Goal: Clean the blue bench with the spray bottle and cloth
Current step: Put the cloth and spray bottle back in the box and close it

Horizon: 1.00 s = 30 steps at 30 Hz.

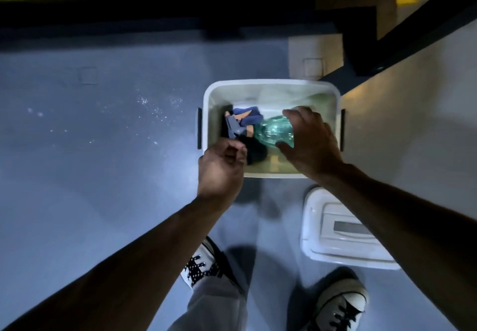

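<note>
A white plastic tub stands on the blue surface. Inside lies the spray bottle, with a clear green body and a blue and orange trigger head pointing left. A dark cloth is bunched at the tub's near left corner. My left hand is at the tub's near left rim, its fingers pinched on the cloth. Reaching in from the right, my right hand has its thumb and fingers on either side of the bottle's body. The hand hides the bottle's base.
The tub's white lid lies on the surface at the near right. My two shoes stand below the tub. White droplets speckle the blue surface to the left. A pale wall runs along the right, and black and yellow edges along the top.
</note>
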{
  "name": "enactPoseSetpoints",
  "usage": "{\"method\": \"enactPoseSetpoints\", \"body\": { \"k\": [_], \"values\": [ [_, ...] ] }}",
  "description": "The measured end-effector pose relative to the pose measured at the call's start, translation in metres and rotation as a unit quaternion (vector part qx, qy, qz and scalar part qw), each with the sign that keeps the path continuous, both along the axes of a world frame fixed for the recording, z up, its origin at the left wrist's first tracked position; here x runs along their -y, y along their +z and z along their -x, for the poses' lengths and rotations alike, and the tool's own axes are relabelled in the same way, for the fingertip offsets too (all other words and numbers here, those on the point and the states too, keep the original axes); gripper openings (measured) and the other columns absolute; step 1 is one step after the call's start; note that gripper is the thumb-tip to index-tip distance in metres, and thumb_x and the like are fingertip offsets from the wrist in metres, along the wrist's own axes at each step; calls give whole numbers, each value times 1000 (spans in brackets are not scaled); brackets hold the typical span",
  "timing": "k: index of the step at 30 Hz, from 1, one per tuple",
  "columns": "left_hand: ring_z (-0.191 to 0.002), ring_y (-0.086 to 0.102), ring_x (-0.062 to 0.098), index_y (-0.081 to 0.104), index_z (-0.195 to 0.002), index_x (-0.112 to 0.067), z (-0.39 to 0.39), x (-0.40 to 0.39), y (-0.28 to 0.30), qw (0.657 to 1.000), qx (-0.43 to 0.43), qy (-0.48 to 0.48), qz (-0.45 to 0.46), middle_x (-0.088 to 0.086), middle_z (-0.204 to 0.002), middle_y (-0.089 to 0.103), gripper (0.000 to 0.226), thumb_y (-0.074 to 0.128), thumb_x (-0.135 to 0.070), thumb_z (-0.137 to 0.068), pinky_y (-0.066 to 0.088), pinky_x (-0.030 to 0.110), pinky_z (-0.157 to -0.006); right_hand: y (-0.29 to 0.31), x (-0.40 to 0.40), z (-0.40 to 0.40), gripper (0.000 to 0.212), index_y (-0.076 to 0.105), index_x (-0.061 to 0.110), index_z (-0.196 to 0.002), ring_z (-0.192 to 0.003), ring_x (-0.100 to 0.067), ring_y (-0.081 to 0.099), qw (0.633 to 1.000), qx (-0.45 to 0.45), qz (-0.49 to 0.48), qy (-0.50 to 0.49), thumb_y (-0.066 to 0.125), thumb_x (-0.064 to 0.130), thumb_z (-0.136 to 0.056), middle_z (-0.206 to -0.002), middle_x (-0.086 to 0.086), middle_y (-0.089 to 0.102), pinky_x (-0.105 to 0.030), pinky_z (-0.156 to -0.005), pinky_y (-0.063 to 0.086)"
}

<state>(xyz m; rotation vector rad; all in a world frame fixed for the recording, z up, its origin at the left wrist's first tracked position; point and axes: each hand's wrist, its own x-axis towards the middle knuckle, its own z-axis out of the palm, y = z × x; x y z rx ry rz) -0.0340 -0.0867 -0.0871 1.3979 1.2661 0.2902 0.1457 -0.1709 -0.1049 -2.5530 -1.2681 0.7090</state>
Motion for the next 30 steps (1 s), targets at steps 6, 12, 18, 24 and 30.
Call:
{"method": "enactPoseSetpoints", "body": {
  "k": [6,12,18,24,30],
  "values": [
    [-72,66,26,73,-79,-28,-24,68,25,996,-27,-9,84,0,-74,72,17,61,-39,-84,53,47,-71,49,108,-26,18,69,8,-104,-90,-35,66,976,-35,-89,-198,72,16,-88,-96,-12,67,-40,-83,53],
    [-79,68,16,73,-100,-17,-29,155,18,984,-130,-67,98,4,-92,76,11,64,-22,-97,49,18,-65,42,245,-48,22,70,11,-112,-94,-30,68,888,-163,106,-417,68,25,-95,-101,-9,72,-28,-81,44],
    [-116,65,30,60,-132,-10,-23,215,-47,941,-254,-219,49,13,-132,66,36,56,-26,-100,47,30,-98,-14,334,-53,31,69,12,-119,-114,-34,65,844,-188,172,-471,67,30,-93,-128,-11,69,-41,-100,52],
    [-114,65,31,64,-122,-18,-38,233,-104,939,-297,-172,26,7,-119,70,38,70,-35,-89,56,49,-98,-69,356,-54,38,65,8,-117,-113,-39,63,845,-169,182,-473,69,32,-87,-119,-17,68,-48,-100,54],
    [-117,62,30,64,-118,-12,-56,249,-108,944,-301,-130,30,8,-118,69,34,71,-28,-89,53,44,-102,-88,355,-55,51,62,8,-124,-110,-38,64,833,-165,167,-501,71,36,-82,-119,-16,66,-48,-99,54]
  ]
}}
